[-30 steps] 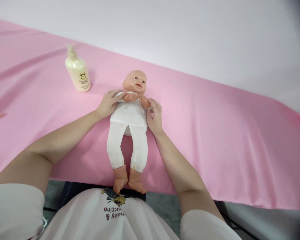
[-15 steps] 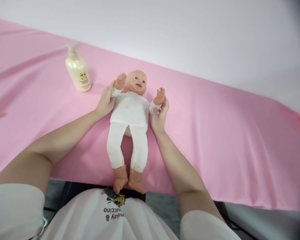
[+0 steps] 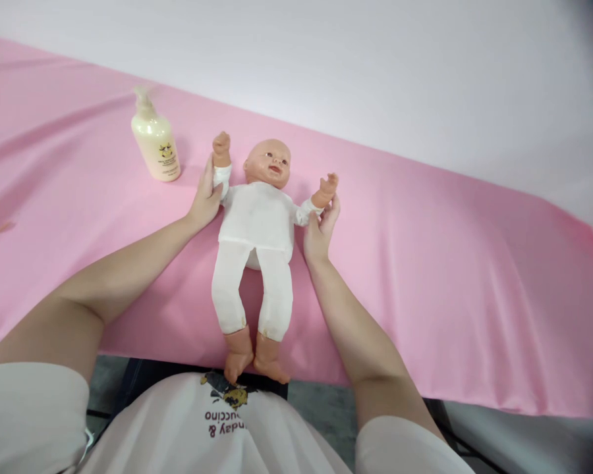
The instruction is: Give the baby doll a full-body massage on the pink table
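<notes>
A baby doll (image 3: 257, 217) in a white top and white trousers lies on its back, its bare feet toward me. My left hand (image 3: 207, 197) is closed around the doll's sleeved arm on the left side of the picture, some of its fingers hidden behind that arm. On the other side, my right hand (image 3: 322, 229) grips the doll's other forearm near the cuff, thumb in front and fingers behind. Both doll arms are spread outward and raised, with the doll's hands showing above mine.
A cream-coloured pump bottle (image 3: 157, 145) with a cartoon label stands left of the doll. Pink cloth (image 3: 425, 263) with soft folds covers the table, whose front edge is by my body. A white surface (image 3: 375, 66) rises behind the table.
Both doll arms have moved outward, away from its head and body. My left hand has shifted slightly left and my right hand slightly right with them.
</notes>
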A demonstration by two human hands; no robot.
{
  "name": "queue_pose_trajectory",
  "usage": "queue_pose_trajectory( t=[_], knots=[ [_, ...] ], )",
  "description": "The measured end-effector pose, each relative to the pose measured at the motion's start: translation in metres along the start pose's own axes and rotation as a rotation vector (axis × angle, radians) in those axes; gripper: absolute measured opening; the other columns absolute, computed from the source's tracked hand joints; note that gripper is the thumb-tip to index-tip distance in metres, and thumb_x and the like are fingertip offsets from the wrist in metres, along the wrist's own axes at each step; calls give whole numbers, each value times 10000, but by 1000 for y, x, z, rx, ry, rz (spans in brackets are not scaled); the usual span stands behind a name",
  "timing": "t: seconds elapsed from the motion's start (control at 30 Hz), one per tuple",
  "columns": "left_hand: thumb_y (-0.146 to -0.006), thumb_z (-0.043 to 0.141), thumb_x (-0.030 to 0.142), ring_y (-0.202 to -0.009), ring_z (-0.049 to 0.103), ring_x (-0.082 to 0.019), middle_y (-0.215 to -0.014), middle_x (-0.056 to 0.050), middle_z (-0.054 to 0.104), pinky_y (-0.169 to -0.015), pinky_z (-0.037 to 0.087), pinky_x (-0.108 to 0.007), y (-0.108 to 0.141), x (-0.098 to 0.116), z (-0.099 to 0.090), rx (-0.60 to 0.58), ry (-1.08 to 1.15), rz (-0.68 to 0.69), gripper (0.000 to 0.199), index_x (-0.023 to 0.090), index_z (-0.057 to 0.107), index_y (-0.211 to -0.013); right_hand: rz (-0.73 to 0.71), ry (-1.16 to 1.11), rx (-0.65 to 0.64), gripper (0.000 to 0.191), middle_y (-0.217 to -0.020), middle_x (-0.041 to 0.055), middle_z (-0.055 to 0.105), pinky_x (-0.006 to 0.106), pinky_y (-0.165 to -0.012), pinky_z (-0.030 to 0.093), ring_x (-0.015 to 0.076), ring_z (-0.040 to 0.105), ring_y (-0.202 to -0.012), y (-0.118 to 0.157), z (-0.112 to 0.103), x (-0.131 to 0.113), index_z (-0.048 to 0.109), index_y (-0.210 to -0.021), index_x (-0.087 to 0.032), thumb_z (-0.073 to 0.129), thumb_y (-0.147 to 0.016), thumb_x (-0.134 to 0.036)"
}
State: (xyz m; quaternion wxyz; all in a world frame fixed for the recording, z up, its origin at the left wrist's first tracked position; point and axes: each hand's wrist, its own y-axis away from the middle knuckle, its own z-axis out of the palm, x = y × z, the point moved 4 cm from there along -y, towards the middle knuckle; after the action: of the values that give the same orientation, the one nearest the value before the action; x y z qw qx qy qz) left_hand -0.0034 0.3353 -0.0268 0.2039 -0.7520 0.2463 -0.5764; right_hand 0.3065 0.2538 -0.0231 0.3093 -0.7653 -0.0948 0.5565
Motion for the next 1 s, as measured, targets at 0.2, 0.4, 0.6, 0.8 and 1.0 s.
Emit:
queue_pose_trajectory(
  t=[0.2,0.4,0.6,0.8,1.0],
  knots=[
    [-1025,500,385,-1433,475,-289,-1516,-117,554,-1261,313,-506,4,22,6,-87,-193,33,516,268,485,-1527,-44,105,-135,487,-1535,82,492,590,-1255,326,286,445,-1466,3,6,-11,453,-1498,-317,481,-1029,-442],
    [-921,470,132,-1320,549,-251,-1380,-83,627,-1187,395,-490,7,34,11,-159,-336,67,519,278,654,-1384,-134,234,-217,376,-1444,58,572,555,-1266,331,242,477,-1418,4,11,-15,615,-1349,-329,459,-1010,-281],
    [-929,488,173,-1314,557,-264,-1382,-99,627,-1186,398,-504,7,35,9,-145,-337,92,510,256,615,-1416,-84,194,-202,434,-1486,91,526,572,-1261,323,266,446,-1444,4,13,-13,521,-1441,-306,460,-1032,-440],
    [-990,564,488,-1335,546,-282,-1411,-148,561,-1171,418,-492,6,22,7,-56,-159,52,548,240,419,-1457,28,6,-34,634,-1463,135,449,554,-1177,442,258,508,-1391,3,6,0,257,-1516,-324,446,-1011,-655],
    [-956,629,588,-1046,632,-204,-1221,-80,525,-954,532,-434,7,-8,3,76,-3,-94,498,303,378,-1278,76,-9,-42,562,-1362,126,512,521,-1133,494,246,588,-1268,1,3,8,349,-1415,-298,436,-1006,-674]
  ],
)
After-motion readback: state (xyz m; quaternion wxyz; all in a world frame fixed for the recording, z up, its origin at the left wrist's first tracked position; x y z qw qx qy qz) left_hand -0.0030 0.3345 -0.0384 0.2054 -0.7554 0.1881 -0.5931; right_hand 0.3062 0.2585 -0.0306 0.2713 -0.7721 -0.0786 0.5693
